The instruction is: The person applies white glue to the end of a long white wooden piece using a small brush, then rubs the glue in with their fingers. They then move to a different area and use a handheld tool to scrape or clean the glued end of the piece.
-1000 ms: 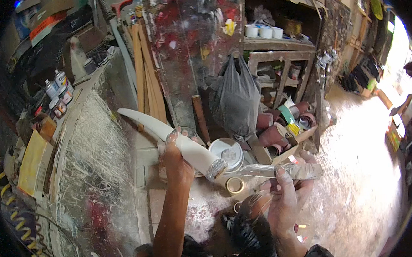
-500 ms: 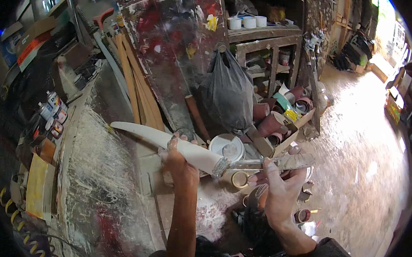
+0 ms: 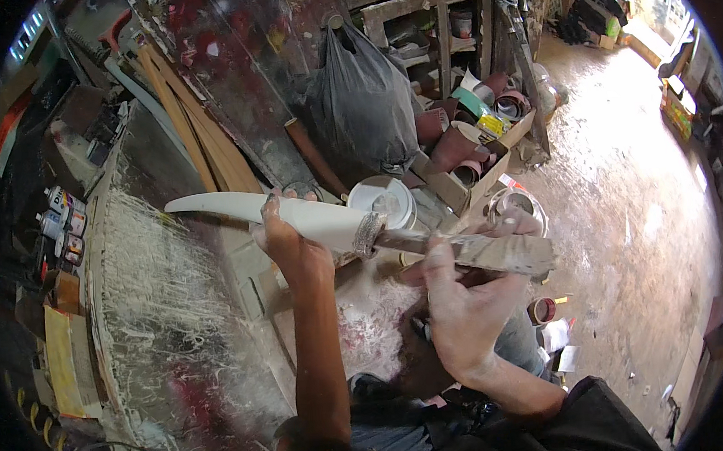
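Both hands share one long object held level above a paint-spattered bench: the left hand has its fingers wrapped around a curved white sheath, apparently to steady it. The right hand closes its fingers on the grey blade emerging from the sheath's metal collar. Behind them stand a white tub and a black bag.

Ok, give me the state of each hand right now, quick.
Left hand: closed around the white curved piece.
Right hand: closed, holding the flat paint-smeared blade against that piece's end.
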Available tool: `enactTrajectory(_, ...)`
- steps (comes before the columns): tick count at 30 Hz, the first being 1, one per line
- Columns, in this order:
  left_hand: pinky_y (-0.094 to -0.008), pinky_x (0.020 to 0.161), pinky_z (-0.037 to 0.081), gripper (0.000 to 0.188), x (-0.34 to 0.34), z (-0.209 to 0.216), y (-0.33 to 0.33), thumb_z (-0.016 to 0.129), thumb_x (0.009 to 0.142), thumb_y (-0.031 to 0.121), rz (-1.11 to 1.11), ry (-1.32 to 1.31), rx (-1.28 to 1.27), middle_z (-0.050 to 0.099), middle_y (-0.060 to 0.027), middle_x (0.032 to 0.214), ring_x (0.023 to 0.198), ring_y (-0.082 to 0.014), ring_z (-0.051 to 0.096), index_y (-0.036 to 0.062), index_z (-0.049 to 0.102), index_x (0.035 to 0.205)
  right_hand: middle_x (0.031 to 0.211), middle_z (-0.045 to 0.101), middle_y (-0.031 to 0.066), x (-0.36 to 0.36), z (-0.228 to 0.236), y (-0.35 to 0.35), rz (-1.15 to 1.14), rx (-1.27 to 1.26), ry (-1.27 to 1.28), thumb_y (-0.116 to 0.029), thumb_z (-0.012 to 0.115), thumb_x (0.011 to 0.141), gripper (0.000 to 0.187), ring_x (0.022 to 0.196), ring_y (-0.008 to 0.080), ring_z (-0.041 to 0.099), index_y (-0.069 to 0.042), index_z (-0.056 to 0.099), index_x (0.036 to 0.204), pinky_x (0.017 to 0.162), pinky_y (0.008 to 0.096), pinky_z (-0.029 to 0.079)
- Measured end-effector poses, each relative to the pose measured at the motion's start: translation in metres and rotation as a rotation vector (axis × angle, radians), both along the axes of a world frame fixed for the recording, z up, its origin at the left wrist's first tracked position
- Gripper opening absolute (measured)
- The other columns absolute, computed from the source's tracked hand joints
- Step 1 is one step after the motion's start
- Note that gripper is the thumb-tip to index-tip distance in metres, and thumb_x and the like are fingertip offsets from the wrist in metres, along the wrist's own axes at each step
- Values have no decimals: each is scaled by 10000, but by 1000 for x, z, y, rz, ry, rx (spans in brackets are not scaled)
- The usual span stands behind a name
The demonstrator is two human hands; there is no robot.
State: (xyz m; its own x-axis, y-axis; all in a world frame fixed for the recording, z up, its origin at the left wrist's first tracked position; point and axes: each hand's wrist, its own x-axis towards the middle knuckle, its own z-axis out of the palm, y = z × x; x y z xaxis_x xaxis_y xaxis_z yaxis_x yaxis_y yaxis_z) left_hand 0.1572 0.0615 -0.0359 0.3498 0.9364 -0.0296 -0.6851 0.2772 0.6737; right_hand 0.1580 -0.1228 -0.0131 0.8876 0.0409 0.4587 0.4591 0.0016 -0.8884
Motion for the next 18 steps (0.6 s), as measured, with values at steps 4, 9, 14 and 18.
enactTrajectory(4,-413,825,494,467,1,-4,2,485,912,121,-8,23,-7,421,-135,1049,935,-218,484,-95,283,1274,1054,535,159,-2,0,10,94,72,79,40,594,870,518,763,140,624,44,267,1273,571,233,532)
enactTrajectory(9,-407,830,492,489,-6,-7,9,490,911,149,-39,37,29,437,-148,1075,978,-234,490,-95,291,1286,1033,463,105,-3,0,11,126,-12,-31,39,618,853,514,845,109,541,6,275,1235,630,203,505)
enactTrajectory(14,-400,818,484,504,-8,-7,11,491,911,165,-35,80,47,445,-143,1079,963,-249,499,-94,300,1299,1033,354,66,-17,-3,24,44,-115,-71,76,640,815,509,941,115,431,-43,280,1154,798,232,436)
enactTrajectory(18,-396,809,481,501,-7,-3,11,485,910,170,54,58,-2,450,-145,1078,948,-262,504,-94,308,1298,1088,365,90,-18,-9,29,61,-134,-123,73,642,813,628,1003,144,429,-16,226,1275,914,276,408)
